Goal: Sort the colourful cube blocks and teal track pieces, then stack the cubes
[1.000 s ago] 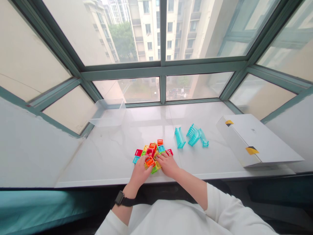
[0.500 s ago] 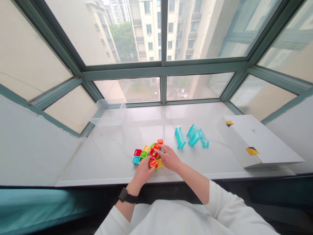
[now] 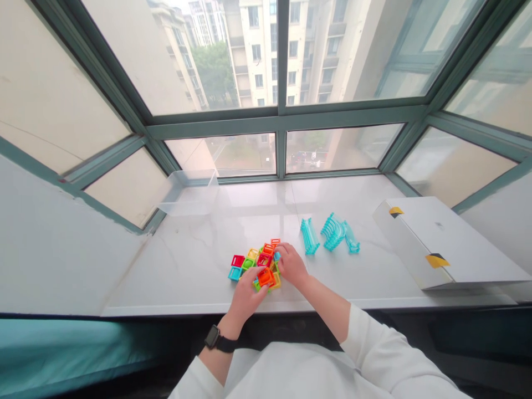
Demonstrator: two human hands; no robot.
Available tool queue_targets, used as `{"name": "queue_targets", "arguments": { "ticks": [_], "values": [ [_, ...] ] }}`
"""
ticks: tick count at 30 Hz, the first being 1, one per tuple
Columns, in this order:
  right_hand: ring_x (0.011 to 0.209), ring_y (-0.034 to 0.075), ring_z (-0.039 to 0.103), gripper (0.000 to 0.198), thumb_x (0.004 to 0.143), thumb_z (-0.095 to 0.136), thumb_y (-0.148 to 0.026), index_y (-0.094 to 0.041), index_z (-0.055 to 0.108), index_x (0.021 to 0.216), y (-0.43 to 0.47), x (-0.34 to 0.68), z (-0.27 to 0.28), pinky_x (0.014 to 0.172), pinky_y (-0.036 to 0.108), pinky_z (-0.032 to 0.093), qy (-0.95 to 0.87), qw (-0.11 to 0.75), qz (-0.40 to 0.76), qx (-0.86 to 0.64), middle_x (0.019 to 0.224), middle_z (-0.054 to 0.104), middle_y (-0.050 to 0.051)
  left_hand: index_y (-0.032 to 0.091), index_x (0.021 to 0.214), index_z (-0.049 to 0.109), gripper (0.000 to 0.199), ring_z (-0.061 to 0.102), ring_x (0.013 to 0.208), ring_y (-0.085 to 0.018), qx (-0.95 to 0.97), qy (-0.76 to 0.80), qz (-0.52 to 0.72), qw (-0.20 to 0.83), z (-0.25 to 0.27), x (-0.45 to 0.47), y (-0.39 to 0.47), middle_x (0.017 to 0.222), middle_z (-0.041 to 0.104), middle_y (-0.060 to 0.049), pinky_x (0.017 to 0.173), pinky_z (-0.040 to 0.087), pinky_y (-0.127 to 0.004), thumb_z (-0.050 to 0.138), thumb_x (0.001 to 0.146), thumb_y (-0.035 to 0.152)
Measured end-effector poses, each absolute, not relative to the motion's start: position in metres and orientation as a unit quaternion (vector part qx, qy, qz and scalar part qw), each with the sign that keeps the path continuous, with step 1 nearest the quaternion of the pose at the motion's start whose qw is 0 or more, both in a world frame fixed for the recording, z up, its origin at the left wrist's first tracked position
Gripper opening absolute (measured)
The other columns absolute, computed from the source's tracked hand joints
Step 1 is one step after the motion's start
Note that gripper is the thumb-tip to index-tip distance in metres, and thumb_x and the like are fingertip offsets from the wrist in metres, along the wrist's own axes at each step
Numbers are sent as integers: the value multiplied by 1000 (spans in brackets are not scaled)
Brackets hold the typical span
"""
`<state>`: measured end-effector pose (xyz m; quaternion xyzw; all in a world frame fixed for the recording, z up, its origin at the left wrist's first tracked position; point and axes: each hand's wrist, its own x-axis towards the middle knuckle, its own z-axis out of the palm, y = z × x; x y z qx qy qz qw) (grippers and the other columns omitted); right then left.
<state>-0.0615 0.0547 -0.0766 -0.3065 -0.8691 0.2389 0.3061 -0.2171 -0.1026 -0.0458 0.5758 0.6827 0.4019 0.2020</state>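
Observation:
A small pile of square plastic toy blocks in red, orange, yellow, green and blue lies on the white sill near its front edge. My left hand (image 3: pixel 246 293) is at the pile's near side, thumb and forefinger closed around an orange block (image 3: pixel 266 276). My right hand (image 3: pixel 292 266) rests against the pile's right side with its fingers bent inward; whatever is between its fingertips is hidden. A red block (image 3: pixel 264 260) lies between the two hands. On the left edge of the pile are another red block (image 3: pixel 238 260) and a blue block (image 3: pixel 235 273).
Several translucent turquoise ribbed pieces (image 3: pixel 310 236) lie right of the pile. A clear plastic bin (image 3: pixel 189 194) stands at the back left. At the right is a large white box (image 3: pixel 457 238) with yellow-and-black tabs. Green-framed windows (image 3: pixel 233 176) enclose the white sill (image 3: pixel 166 288).
My right hand has drawn back from the top of the pile to its right side, fingers now bent. My left hand stays at the orange block. The view has shifted slightly.

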Motion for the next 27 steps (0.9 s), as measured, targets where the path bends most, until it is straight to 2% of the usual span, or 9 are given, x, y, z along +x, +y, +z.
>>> {"name": "queue_targets", "arguments": {
  "ticks": [2, 4, 10, 15, 27],
  "values": [
    [115, 27, 59, 39, 82, 53, -2, -22, 73, 109, 47, -50, -79, 105, 45, 50, -875, 301, 239, -296, 120, 67, 11, 25, 131, 64, 44, 68, 120, -27, 579, 685, 400, 187, -46, -214, -96, 128, 72, -9, 105, 55, -46, 67, 87, 24],
    [114, 29, 59, 31, 83, 57, -6, -22, 75, 104, 40, -40, -82, 104, 47, 48, -897, 269, 231, -264, 117, 68, 11, 25, 131, 64, 44, 70, 118, -27, 581, 691, 389, 184, -49, -209, -90, 127, 73, -9, 104, 57, -45, 68, 88, 28],
    [132, 33, 53, 39, 83, 73, -24, -24, 73, 122, 37, -24, -88, 116, 53, 40, -922, 226, 226, -217, 136, 63, 12, 24, 133, 61, 46, 69, 119, -29, 603, 700, 360, 128, -65, -202, -82, 128, 72, -11, 106, 56, -50, 65, 87, 23],
    [138, 34, 50, 42, 79, 85, -33, -25, 75, 119, 43, -18, -98, 120, 55, 37, -925, 223, 240, -193, 142, 61, 12, 23, 135, 59, 48, 66, 124, -29, 605, 711, 346, 88, -67, -204, -82, 132, 70, -11, 109, 54, -50, 60, 88, 16],
    [136, 35, 52, 39, 80, 85, -43, -29, 79, 115, 52, -10, -106, 120, 58, 36, -911, 238, 290, -170, 140, 63, 9, 25, 141, 57, 52, 64, 126, -29, 611, 737, 280, 73, -69, -205, -72, 137, 66, -11, 106, 56, -46, 58, 90, 12]
  ]
}}
